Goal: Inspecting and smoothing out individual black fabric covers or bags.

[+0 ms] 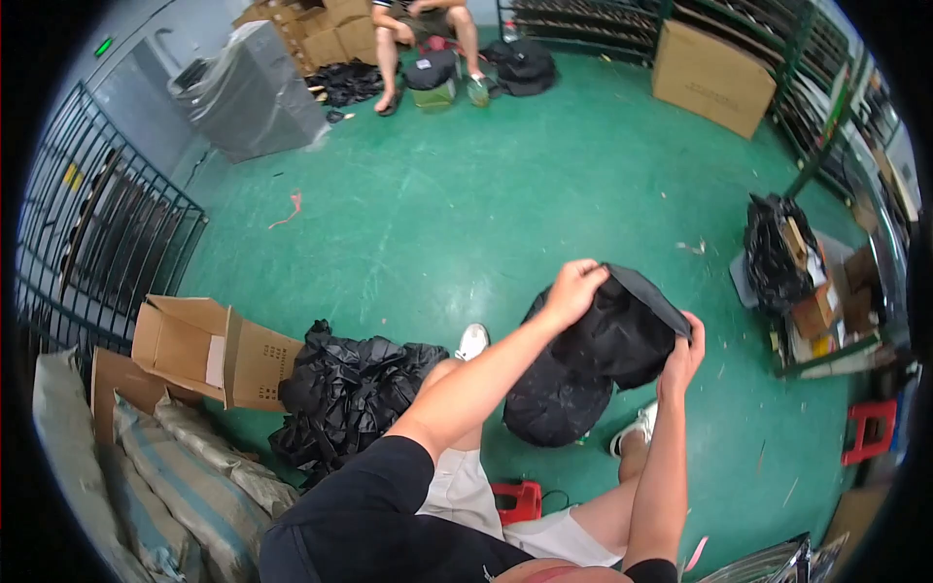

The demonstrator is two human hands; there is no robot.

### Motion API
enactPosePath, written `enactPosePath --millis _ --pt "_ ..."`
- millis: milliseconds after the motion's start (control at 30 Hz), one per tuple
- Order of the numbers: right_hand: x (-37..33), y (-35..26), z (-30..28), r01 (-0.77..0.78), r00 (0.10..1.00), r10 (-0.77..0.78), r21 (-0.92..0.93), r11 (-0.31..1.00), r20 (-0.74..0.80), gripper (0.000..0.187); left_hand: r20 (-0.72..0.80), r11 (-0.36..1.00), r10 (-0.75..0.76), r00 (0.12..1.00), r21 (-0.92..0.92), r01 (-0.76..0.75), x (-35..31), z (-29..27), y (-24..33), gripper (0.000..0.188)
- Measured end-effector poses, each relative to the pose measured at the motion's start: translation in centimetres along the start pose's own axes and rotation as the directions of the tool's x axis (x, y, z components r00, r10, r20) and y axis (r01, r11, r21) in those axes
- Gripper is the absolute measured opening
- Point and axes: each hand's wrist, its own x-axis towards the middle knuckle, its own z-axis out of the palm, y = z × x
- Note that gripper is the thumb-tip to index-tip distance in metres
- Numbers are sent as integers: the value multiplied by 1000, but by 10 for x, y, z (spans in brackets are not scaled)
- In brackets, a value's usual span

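Note:
A black fabric piece (637, 330) with a wide folded edge is stretched between my hands, in front of my knees; its exact kind I cannot make out. My left hand (576, 291) pinches its upper left edge. At the right end of the same edge, my right hand (684, 360) has its fingers closed round the cloth. Just below and to the left, a rounded black fabric bundle (559, 403) hangs or rests between my legs; I cannot tell whether it is part of the held piece.
Crumpled black plastic (355, 389) lies left of my legs, beside an open cardboard box (219, 355) and woven sacks (185, 466). Red stools (518, 500) (868, 430) stand below and at right. Another person (428, 29) sits at the back near black round bundles (522, 68). Shelving (836, 355) lines the right.

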Motion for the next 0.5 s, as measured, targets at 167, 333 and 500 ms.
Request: enactPosePath --millis 167,333,500 --pt "-1 5 -13 -367 930 360 259 893 76 28 201 867 -399 894 -233 440 -9 -10 -1 19" --pt "-4 -17 -17 -556 831 489 351 754 264 31 365 617 -605 707 -347 707 -7 -11 4 32" --pt "-15 -28 -12 -745 662 502 415 523 556 40 769 375 -258 584 -478 794 -17 -25 17 45"
